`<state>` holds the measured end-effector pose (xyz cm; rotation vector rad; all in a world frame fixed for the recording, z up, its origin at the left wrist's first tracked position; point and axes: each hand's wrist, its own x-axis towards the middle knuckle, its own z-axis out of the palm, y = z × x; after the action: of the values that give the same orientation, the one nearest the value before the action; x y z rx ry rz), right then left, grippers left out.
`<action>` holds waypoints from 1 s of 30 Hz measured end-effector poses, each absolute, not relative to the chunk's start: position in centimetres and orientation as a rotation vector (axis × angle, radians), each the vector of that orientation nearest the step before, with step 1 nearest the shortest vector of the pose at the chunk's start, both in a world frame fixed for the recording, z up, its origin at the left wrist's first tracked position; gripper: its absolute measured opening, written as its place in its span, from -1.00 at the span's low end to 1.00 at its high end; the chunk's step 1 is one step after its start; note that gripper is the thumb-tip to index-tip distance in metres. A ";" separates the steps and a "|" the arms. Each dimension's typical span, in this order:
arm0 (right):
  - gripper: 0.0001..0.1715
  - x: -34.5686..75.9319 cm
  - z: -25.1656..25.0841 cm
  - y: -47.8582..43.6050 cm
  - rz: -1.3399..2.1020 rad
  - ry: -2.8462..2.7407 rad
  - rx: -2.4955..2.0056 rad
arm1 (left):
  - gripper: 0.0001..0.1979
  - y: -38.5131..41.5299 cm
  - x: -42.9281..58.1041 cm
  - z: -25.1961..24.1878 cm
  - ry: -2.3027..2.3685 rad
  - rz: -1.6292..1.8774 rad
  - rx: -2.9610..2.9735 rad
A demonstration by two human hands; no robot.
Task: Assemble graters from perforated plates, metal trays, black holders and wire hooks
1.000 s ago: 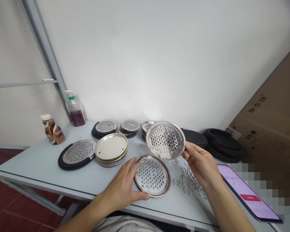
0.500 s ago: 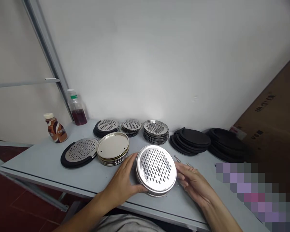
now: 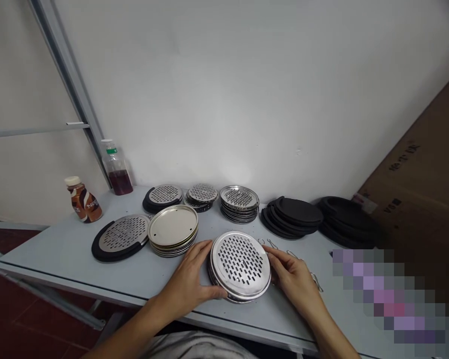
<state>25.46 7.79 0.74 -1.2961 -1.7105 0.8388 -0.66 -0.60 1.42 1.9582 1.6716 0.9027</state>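
Observation:
Two perforated round steel discs (image 3: 240,265) lie one on the other near the table's front edge. My left hand (image 3: 189,285) grips their left rim, thumb under the front edge and fingers curved along the side. My right hand (image 3: 295,280) presses its fingertips against the right rim. Small wire clips (image 3: 270,244) lie scattered just behind and to the right of the discs, partly hidden by my right hand.
On the grey table (image 3: 67,254): a stack of plain metal discs (image 3: 172,230), a perforated disc on a black base (image 3: 120,236), further stacks of perforated discs (image 3: 240,202), two piles of black bases (image 3: 294,215), two bottles (image 3: 83,199) at the left. A cardboard box (image 3: 421,189) stands right.
My right hand brought the raised perforated disc down onto the one lying on the table. Both hands now hold the pair by its rim. The view has shifted slightly.

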 end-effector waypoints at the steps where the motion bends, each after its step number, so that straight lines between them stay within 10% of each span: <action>1: -0.53 25.5 0.8 7.8 0.797 -1.740 -1.305 | -0.01 -0.6 -0.6 1.4 1.682 0.886 1.958; 30: -0.49 23.8 0.7 6.1 0.484 -2.077 -1.306 | -0.05 -1.5 -1.0 0.8 1.767 0.820 2.043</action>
<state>23.82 6.13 0.69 -1.3060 -2.0769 0.4837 -0.95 -1.46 0.79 2.0427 1.7669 0.8201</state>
